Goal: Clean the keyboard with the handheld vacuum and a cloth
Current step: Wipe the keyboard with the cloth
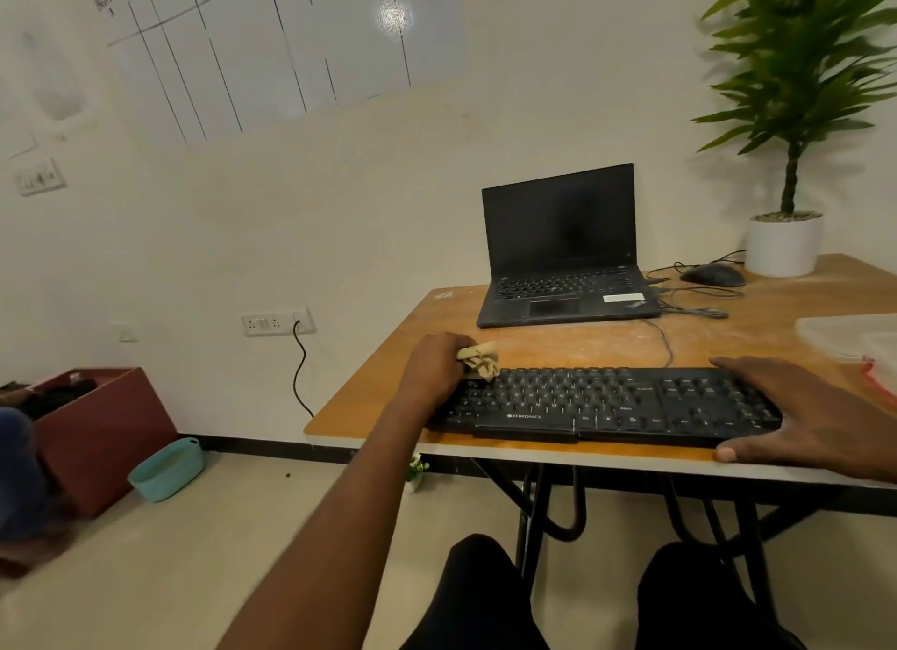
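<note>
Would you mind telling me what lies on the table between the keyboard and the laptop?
In the head view, a thin dark cable crosses dusty bare tabletop between the keyboard and the laptop; nothing else lies there.

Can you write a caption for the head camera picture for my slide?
Left hand wipes the black keyboard with a crumpled cloth while the right hand steadies it.

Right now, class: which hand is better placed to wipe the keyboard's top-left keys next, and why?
Left. The left hand already grips the crumpled cloth at the keyboard's top-left corner; the right hand lies flat on the far end, steadying it.
</note>
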A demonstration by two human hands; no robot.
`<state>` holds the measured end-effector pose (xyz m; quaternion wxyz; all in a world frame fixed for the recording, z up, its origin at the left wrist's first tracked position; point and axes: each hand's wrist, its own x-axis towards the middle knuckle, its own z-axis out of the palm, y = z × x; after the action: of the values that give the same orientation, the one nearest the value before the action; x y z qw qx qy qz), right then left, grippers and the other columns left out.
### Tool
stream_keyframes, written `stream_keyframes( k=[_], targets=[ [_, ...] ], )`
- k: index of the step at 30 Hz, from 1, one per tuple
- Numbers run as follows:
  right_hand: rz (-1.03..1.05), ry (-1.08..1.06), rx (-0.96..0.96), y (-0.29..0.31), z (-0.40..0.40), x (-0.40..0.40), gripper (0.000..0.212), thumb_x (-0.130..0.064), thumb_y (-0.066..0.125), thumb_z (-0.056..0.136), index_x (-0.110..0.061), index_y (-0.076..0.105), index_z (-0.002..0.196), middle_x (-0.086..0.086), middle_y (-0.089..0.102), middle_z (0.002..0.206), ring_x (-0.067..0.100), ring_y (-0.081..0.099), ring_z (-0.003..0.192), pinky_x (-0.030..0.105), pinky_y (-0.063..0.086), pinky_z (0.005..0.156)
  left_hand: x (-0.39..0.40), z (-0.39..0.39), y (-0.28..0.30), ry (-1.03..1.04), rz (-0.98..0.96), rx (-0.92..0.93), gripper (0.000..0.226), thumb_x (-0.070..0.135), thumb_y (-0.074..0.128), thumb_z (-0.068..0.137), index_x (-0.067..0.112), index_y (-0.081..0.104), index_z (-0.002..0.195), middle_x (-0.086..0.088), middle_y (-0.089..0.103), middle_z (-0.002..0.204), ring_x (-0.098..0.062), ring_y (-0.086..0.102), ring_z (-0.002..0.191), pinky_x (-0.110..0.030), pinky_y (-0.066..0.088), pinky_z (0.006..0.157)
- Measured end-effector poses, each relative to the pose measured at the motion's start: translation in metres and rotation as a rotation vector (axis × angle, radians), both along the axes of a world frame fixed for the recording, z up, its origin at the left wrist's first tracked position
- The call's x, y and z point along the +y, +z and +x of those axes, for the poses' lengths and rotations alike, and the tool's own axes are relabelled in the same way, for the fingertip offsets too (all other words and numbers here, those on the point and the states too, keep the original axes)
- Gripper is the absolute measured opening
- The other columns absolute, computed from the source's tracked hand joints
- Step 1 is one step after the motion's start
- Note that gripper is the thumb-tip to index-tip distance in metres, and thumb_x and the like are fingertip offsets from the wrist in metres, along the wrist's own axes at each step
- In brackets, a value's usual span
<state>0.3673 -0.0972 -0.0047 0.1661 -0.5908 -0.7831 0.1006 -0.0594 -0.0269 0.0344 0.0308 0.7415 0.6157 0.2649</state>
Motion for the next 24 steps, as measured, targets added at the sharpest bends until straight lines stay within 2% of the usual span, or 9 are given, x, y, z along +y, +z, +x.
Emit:
stream_keyframes(
  k=[6,10,13,17,24],
  targets=[
    [-0.019,-0.002,-0.019,0.001,0.001,0.001,0.117,-0.102,0.058,0.050,-0.058,0.009,0.146,-0.004,0.035,0.159,0.016,0.039,0.136,0.045,0.042,0.110,0.004,0.004,0.002,0.009,-0.031,0.013,0.031,0.006,0.067,0.097,0.021,0.078,0.122,-0.003,0.078,0.111,-0.015,0.067,0.098,-0.028,0.048,0.082],
    [-0.040,0.023,0.002,0.004,0.002,-0.005,0.117,-0.101,0.059,0.050,-0.058,0.011,0.147,-0.005,0.036,0.157,0.013,0.040,0.132,0.044,0.044,0.109,-0.001,-0.022,0.002,0.046,-0.006,0.047,0.030,0.006,0.070,0.095,0.019,0.079,0.119,-0.006,0.079,0.109,-0.020,0.069,0.098,-0.028,0.045,0.077],
    [-0.044,0.016,0.031,0.005,0.003,-0.006,0.125,-0.101,0.060,0.048,-0.051,0.015,0.153,-0.003,0.037,0.156,0.015,0.041,0.133,0.045,0.043,0.110,-0.005,-0.019,0.001,0.038,0.001,0.031,0.029,0.008,0.071,0.095,0.019,0.079,0.120,-0.005,0.079,0.111,-0.017,0.067,0.096,-0.027,0.044,0.078],
    [-0.043,0.030,0.034,0.004,0.002,-0.008,0.119,-0.101,0.061,0.049,-0.056,0.012,0.148,-0.005,0.037,0.156,0.013,0.041,0.132,0.043,0.043,0.110,-0.012,-0.005,-0.002,-0.011,-0.003,0.010,0.030,0.007,0.068,0.096,0.020,0.078,0.121,-0.004,0.078,0.113,-0.017,0.067,0.100,-0.027,0.048,0.083],
    [-0.049,0.029,0.054,0.003,0.000,-0.010,0.122,-0.101,0.060,0.049,-0.054,0.012,0.150,-0.006,0.036,0.156,0.012,0.040,0.132,0.043,0.043,0.110,-0.038,-0.045,-0.005,0.058,0.008,0.023,0.023,0.014,0.081,0.090,0.019,0.081,0.112,-0.003,0.079,0.103,-0.013,0.062,0.086,-0.028,0.042,0.072]
  ],
)
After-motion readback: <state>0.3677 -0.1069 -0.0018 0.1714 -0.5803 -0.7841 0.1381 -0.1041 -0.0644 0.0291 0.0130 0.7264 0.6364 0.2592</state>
